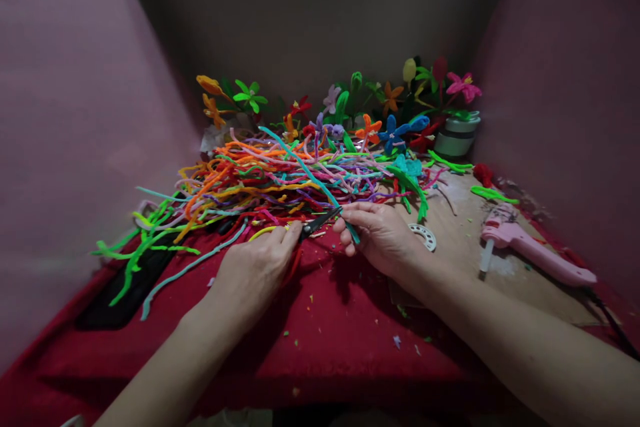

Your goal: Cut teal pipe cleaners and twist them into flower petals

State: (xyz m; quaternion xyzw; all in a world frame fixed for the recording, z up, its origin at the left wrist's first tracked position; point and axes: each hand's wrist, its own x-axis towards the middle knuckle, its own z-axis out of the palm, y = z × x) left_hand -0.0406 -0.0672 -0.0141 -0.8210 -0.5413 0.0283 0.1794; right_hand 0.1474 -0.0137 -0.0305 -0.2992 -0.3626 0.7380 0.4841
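Observation:
My left hand (263, 263) is closed around the handles of a pair of scissors (320, 220), whose dark blades point right and up. At the blade tips is a teal pipe cleaner (305, 169), which my right hand (373, 230) pinches between thumb and fingers. Its long end slants up and left over the pile, and a short end (353, 232) sticks out below the fingers. Whether the blades are closed on it I cannot tell. Just beyond both hands lies a heap of many-coloured pipe cleaners (240, 177).
Pipe-cleaner flowers (393, 133) stand along the back, near a white pot (456, 133). To the right, a pink glue gun (535, 243) rests on a brown board (460, 213) beside a white disc (424, 237). Scraps dot the red cloth (345, 347). A black flat object (125, 290) lies left.

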